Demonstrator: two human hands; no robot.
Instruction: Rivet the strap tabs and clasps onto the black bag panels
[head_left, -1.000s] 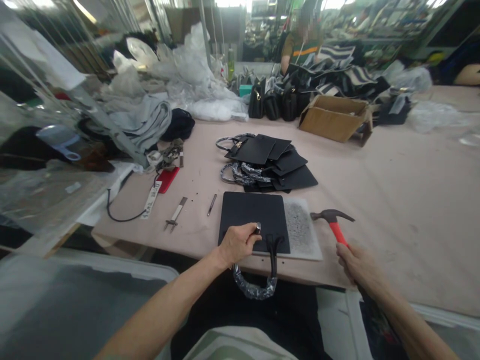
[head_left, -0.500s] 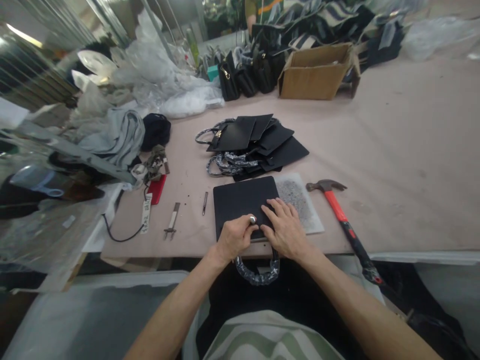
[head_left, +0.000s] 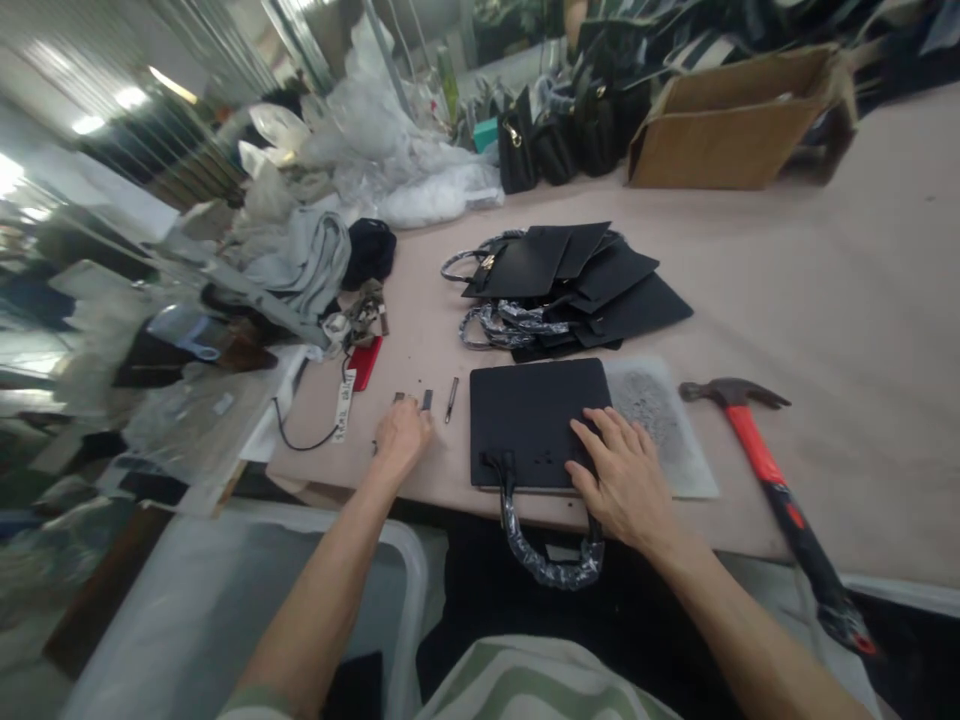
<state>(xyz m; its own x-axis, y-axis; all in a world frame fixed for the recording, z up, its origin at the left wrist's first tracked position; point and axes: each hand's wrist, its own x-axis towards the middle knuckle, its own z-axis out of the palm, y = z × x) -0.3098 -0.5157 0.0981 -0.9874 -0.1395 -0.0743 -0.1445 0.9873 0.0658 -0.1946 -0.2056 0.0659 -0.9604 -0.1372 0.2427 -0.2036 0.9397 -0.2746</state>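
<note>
My right hand (head_left: 622, 475) lies flat with spread fingers on the right part of a black handbag panel (head_left: 536, 410). Small dark holes or marks show in it near the front edge. Its plastic-wrapped handle (head_left: 551, 570) hangs over the table edge towards me. Left of the panel, my left hand (head_left: 403, 438) is closed, with a short metal punch (head_left: 427, 400) sticking out by its fingers. Partly beneath that hand lies a forked metal tool (head_left: 399, 397). A thin metal punch (head_left: 451, 400) lies between the hand and the panel.
A claw hammer (head_left: 780, 500) lies at right, beside a worn, pale board (head_left: 660, 430) partly under the panel. Behind are stacked black bag pieces (head_left: 585, 285), a cardboard box (head_left: 720, 140) and dark bags (head_left: 555, 140). Plastic wrap (head_left: 435, 195) and a red object (head_left: 365, 362) are at left.
My left hand has moved left from the panel to the forked tool, taking the metal punch along. My right hand stays on the panel. The view has shifted, with the table turning slightly.
</note>
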